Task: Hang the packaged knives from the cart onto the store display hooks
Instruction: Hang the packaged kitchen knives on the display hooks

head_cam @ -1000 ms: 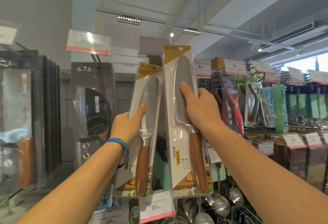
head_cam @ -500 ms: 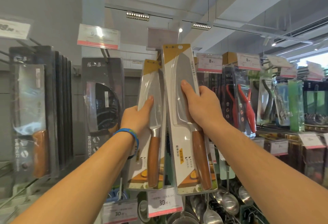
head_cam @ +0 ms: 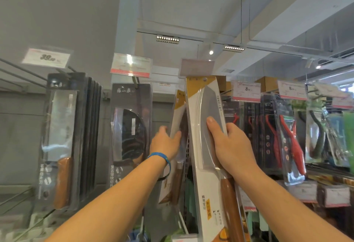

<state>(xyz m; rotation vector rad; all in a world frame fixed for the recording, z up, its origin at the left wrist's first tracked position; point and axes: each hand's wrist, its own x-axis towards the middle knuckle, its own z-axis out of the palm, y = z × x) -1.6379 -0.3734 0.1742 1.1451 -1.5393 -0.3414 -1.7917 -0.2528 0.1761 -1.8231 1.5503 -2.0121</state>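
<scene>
White-gold front pack (head_cam: 203, 105) has risen since a second ago, top now at the grey hook tag (head_cam: 197, 67). Right hand (head_cam: 231, 146) grip pinches it, thumb over the blade. Rear pack (head_cam: 179, 111) turned edge-on, pushed back; left hand (head_cam: 164, 144) grip curled on its edge. Likely threading onto the hook, neither hung yet. Readable: 张小泉 on black pack (head_cam: 132, 119), 8 on price tags (head_cam: 246, 90), 39 on far-left tag (head_cam: 47, 57).

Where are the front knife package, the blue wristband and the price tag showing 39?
Front knife package (head_cam: 206, 184): head view, white card beside the handle.
Blue wristband (head_cam: 159, 154): head view, band over the wrist.
Price tag (head_cam: 47, 57): head view, printed number.
</scene>
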